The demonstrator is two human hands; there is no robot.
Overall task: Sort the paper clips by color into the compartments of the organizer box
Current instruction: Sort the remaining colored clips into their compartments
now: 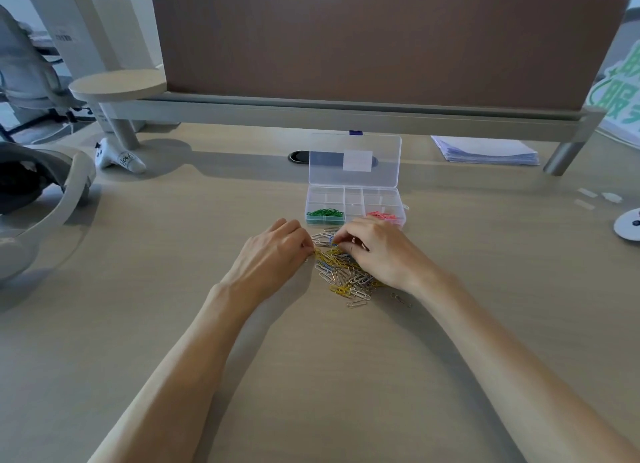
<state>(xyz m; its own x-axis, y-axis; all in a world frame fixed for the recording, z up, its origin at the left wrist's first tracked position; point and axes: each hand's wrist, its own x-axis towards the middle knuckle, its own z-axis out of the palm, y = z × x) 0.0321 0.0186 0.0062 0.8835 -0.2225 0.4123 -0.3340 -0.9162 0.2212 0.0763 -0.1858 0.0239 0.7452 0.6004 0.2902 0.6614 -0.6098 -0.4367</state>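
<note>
While greens and pinks sit boxed, our left hand, right hand curl into pile — yellow, silver, blue remain; grips unclear.

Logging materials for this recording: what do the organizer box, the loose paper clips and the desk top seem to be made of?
Organizer box: clear, glossy plastic; you can see straight through lid and walls. Loose paper clips: bent wire, some bare silvery metal, others apparently coated in yellow or blue. Desk top: matte, pale wood grain, likely laminate; fine streaks, no shine.
</note>
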